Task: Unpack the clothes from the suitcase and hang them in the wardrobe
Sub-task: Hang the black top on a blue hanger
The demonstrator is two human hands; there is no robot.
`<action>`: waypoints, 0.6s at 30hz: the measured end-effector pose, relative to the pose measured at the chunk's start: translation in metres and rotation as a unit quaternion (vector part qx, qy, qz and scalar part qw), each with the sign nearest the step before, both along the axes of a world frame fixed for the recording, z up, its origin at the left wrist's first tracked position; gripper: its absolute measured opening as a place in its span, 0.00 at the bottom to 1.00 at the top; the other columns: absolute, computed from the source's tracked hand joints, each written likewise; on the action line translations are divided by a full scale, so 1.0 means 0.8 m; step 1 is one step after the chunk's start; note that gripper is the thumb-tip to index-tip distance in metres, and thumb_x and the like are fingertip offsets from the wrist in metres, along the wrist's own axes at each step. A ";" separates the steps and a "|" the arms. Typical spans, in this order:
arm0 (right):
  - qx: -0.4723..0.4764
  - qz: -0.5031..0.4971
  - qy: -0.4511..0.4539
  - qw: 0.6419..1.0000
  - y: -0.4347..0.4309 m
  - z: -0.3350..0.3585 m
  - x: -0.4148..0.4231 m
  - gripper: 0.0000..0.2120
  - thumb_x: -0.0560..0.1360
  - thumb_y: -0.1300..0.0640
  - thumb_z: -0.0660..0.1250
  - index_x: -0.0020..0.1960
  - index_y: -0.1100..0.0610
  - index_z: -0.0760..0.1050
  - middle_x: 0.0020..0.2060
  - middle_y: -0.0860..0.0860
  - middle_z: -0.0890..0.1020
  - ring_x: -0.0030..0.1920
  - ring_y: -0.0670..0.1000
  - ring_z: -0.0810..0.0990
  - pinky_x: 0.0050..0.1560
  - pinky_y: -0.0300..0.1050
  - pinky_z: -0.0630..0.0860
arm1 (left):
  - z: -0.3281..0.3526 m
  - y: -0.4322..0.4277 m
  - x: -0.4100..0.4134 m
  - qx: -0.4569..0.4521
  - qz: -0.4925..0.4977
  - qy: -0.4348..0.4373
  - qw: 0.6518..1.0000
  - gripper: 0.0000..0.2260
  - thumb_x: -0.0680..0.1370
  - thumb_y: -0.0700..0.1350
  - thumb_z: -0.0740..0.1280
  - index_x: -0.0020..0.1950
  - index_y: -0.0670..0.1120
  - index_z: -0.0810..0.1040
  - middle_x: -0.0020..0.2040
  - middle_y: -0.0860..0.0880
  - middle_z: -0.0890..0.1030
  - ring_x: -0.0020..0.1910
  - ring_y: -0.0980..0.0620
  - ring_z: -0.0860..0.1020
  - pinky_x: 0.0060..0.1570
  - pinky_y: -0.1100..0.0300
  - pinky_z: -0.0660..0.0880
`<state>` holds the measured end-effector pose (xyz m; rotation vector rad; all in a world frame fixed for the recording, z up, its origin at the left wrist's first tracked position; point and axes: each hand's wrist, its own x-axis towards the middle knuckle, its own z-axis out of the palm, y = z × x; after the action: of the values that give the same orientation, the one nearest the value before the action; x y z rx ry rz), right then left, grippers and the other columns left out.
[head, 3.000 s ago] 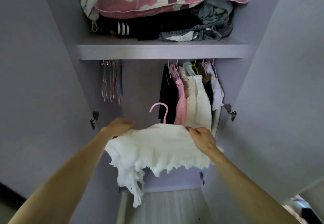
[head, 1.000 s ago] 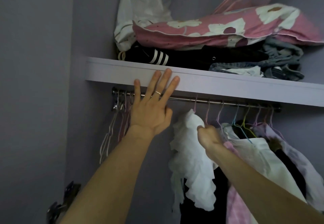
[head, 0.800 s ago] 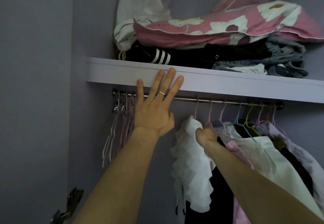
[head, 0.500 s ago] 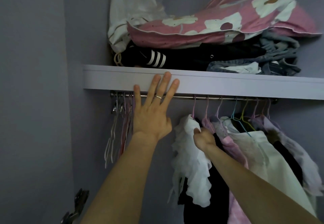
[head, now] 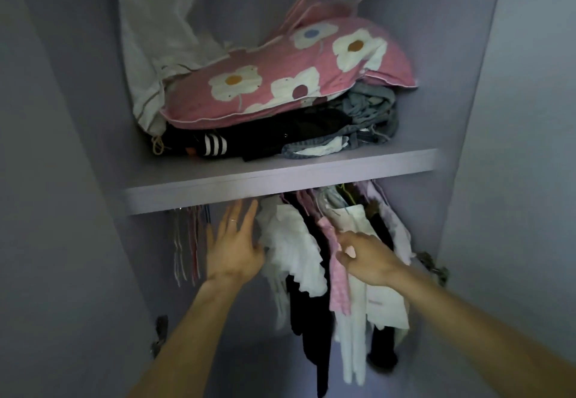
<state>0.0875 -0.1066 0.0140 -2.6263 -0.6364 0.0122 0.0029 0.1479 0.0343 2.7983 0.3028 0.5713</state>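
both hands have dropped back from the rail since half a second ago; the left hand (head: 233, 248) is off the shelf (head: 280, 179), fingers spread, thumb just beside the white ruffled top (head: 293, 251); the right hand (head: 364, 254) has let go, fingers loosely curled on nothing; the top hangs leftmost among the hung clothes (head: 358, 273); this hanging step looks finished; next likely calls for turning to the suitcase, not in view, and taking a spare hanger (head: 187, 241).
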 end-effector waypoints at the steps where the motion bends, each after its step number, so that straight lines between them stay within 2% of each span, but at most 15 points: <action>1: -0.005 -0.009 -0.006 1.000 -0.027 0.010 -0.026 0.18 0.80 0.45 0.60 0.67 0.49 0.70 0.63 0.51 0.76 0.64 0.54 0.73 0.61 0.49 0.72 | 0.003 -0.023 -0.019 -0.016 -0.006 0.000 1.000 0.38 0.79 0.48 0.62 0.80 0.60 0.42 0.82 0.53 0.47 0.80 0.50 0.46 0.77 0.40 0.46; 4: -0.005 -0.019 -0.054 0.998 -0.082 0.026 -0.083 0.18 0.81 0.45 0.59 0.70 0.46 0.69 0.67 0.48 0.73 0.67 0.53 0.69 0.64 0.46 0.68 | 0.000 -0.071 -0.055 -0.072 -0.022 0.031 0.997 0.36 0.78 0.47 0.63 0.80 0.60 0.46 0.77 0.48 0.63 0.76 0.45 0.60 0.75 0.39 0.52; 8: 0.010 -0.043 -0.091 0.995 -0.157 0.016 -0.146 0.19 0.80 0.43 0.58 0.69 0.46 0.69 0.67 0.46 0.72 0.69 0.53 0.68 0.67 0.50 0.69 | -0.013 -0.150 -0.075 -0.057 -0.057 0.049 0.996 0.35 0.77 0.47 0.63 0.81 0.57 0.50 0.70 0.45 0.72 0.70 0.43 0.68 0.74 0.40 0.57; 14: 0.010 -0.085 -0.106 0.991 -0.289 -0.022 -0.211 0.18 0.80 0.47 0.60 0.69 0.48 0.71 0.67 0.45 0.73 0.66 0.52 0.69 0.64 0.47 0.70 | -0.039 -0.302 -0.088 0.001 -0.166 0.081 0.983 0.31 0.78 0.45 0.62 0.80 0.55 0.56 0.76 0.48 0.66 0.73 0.47 0.65 0.76 0.43 0.53; 18: 0.024 -0.145 -0.077 0.986 -0.408 -0.044 -0.246 0.18 0.80 0.47 0.61 0.69 0.48 0.71 0.67 0.44 0.73 0.67 0.51 0.69 0.65 0.44 0.69 | -0.060 -0.434 -0.093 0.004 -0.249 0.081 0.965 0.29 0.78 0.44 0.61 0.79 0.54 0.59 0.76 0.50 0.66 0.72 0.47 0.66 0.74 0.46 0.58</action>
<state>-0.1089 -0.4333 -0.0216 -2.6646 -0.2922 -0.2921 -0.0715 -0.1991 -0.0135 2.7733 -0.3689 0.2256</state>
